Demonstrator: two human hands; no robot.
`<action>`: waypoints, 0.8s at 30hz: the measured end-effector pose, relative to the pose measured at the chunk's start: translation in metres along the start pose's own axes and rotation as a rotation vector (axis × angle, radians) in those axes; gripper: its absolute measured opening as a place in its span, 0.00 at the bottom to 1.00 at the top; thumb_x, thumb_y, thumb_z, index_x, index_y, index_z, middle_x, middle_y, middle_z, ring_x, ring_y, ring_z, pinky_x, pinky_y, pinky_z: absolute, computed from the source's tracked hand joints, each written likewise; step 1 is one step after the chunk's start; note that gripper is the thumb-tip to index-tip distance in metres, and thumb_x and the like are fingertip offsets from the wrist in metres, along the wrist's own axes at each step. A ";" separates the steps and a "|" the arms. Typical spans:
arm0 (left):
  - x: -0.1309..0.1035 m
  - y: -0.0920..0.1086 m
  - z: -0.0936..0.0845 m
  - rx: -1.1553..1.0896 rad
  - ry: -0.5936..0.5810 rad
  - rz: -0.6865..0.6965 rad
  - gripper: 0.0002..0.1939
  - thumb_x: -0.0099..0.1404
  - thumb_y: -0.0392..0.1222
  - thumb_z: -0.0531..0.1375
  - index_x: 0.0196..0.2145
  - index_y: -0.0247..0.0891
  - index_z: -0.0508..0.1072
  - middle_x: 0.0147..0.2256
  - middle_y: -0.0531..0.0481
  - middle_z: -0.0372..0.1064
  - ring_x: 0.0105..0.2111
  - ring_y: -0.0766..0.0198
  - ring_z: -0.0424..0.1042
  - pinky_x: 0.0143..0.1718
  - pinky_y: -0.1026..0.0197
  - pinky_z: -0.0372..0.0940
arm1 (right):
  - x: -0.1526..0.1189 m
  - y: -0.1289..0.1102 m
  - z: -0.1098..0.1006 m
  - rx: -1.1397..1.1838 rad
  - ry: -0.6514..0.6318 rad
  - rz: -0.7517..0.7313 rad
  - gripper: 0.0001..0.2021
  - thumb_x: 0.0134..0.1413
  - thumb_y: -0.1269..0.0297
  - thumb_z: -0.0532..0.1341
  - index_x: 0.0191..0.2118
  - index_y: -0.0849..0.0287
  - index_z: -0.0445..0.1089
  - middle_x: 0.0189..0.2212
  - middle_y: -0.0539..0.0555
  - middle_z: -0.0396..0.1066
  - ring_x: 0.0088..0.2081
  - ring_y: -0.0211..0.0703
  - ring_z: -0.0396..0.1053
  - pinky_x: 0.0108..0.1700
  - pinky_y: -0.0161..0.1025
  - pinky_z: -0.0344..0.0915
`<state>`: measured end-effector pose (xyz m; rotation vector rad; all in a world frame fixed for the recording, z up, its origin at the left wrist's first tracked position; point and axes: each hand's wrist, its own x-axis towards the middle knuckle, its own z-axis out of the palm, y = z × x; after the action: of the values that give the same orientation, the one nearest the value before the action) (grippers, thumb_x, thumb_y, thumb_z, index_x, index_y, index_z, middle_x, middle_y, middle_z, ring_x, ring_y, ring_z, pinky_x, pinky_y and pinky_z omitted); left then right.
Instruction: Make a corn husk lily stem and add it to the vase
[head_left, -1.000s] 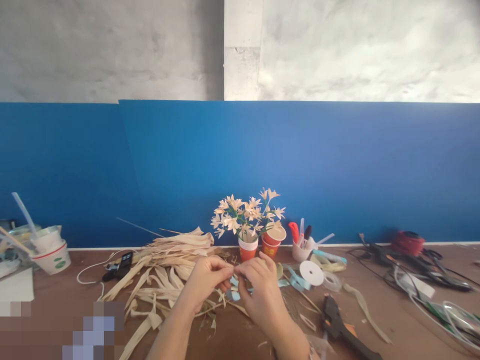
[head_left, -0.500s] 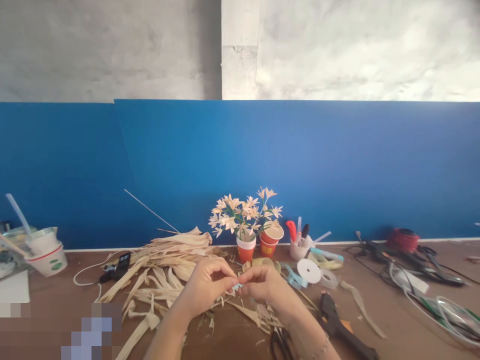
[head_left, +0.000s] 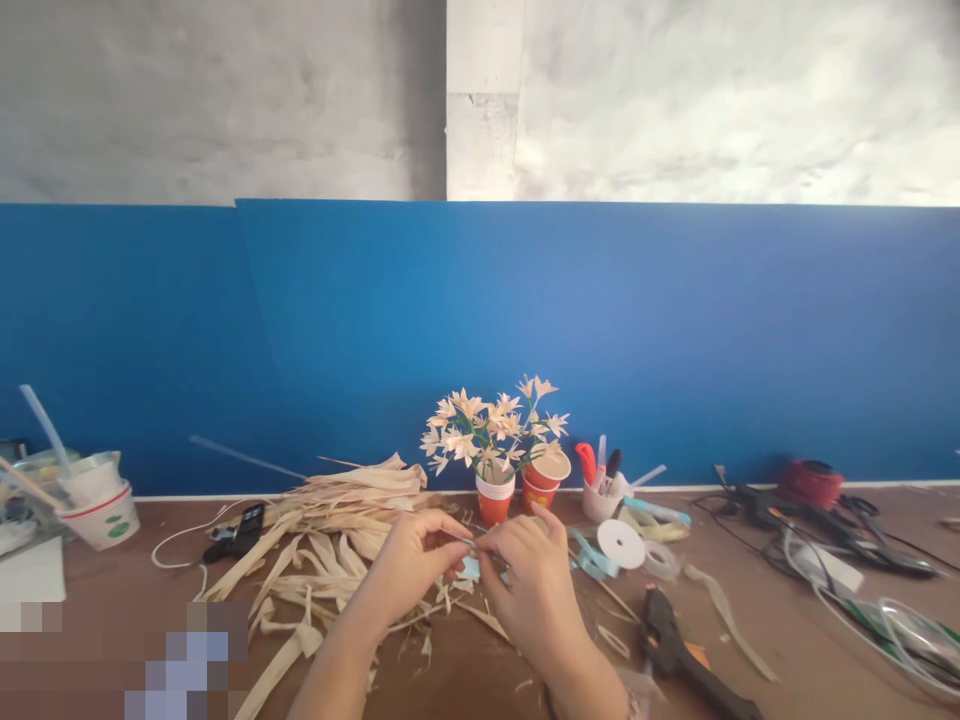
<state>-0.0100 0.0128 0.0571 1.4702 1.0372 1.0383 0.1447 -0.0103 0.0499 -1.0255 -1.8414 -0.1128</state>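
Observation:
My left hand [head_left: 420, 560] is closed in a pinch, thumb against forefinger, on a thin pale wire [head_left: 247, 456] that slants out to the upper left over the dried husks. Close beside it, my right hand [head_left: 532, 575] pinches at the same spot, with its outer fingers lifted. A bit of light blue tape [head_left: 469, 569] shows just below the fingertips; the right fingers partly hide where it meets the wire. Beyond the hands, cream husk flowers [head_left: 480, 425] on green stems stand in stacked paper cups [head_left: 494, 500].
Dried corn husks [head_left: 337, 530] spread across the left of the brown table. To the right are another red cup [head_left: 541, 480], a pen cup [head_left: 600, 500], a white tape spool [head_left: 620, 544], a black glue gun [head_left: 682, 650] and tangled cables [head_left: 832, 570]. A blue panel [head_left: 600, 320] stands behind.
The wire's far end has swung down and left. My right hand has turned, its fingers rising and spreading more, while my left hand stays nearly in place. The view has shifted slightly.

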 end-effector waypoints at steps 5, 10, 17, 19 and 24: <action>-0.002 0.000 -0.003 0.018 0.001 -0.005 0.06 0.52 0.40 0.62 0.26 0.35 0.72 0.21 0.51 0.69 0.23 0.61 0.72 0.22 0.63 0.64 | 0.002 0.000 -0.005 0.093 -0.098 0.116 0.07 0.48 0.73 0.58 0.25 0.56 0.71 0.22 0.48 0.70 0.29 0.39 0.66 0.53 0.51 0.47; -0.007 0.007 -0.003 0.016 -0.082 0.083 0.03 0.52 0.37 0.63 0.24 0.35 0.74 0.22 0.52 0.70 0.23 0.64 0.71 0.27 0.63 0.65 | 0.003 0.008 -0.012 0.661 -0.413 0.623 0.03 0.42 0.68 0.63 0.23 0.60 0.71 0.22 0.51 0.72 0.27 0.39 0.66 0.34 0.38 0.60; -0.013 0.016 -0.004 0.057 -0.124 0.192 0.02 0.50 0.36 0.65 0.24 0.35 0.77 0.25 0.50 0.70 0.25 0.66 0.68 0.27 0.65 0.64 | -0.002 0.025 -0.001 1.428 -0.686 1.039 0.09 0.31 0.67 0.69 0.22 0.66 0.72 0.15 0.52 0.71 0.16 0.33 0.64 0.21 0.30 0.55; -0.015 0.017 -0.006 -0.001 -0.160 0.159 0.04 0.51 0.38 0.65 0.26 0.35 0.77 0.26 0.49 0.70 0.24 0.66 0.69 0.27 0.64 0.65 | -0.005 0.027 0.005 1.499 -0.730 1.052 0.09 0.30 0.67 0.69 0.23 0.67 0.72 0.15 0.52 0.71 0.17 0.35 0.65 0.20 0.30 0.56; -0.017 0.019 -0.009 0.010 -0.151 0.097 0.07 0.54 0.41 0.63 0.25 0.35 0.73 0.23 0.52 0.68 0.22 0.67 0.68 0.26 0.65 0.63 | -0.006 0.023 0.008 1.529 -0.686 1.057 0.10 0.32 0.66 0.69 0.24 0.66 0.72 0.16 0.51 0.70 0.18 0.34 0.66 0.21 0.30 0.57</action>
<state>-0.0211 -0.0032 0.0757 1.5947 0.8727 0.9750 0.1556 0.0050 0.0328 -0.6906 -1.0395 2.0954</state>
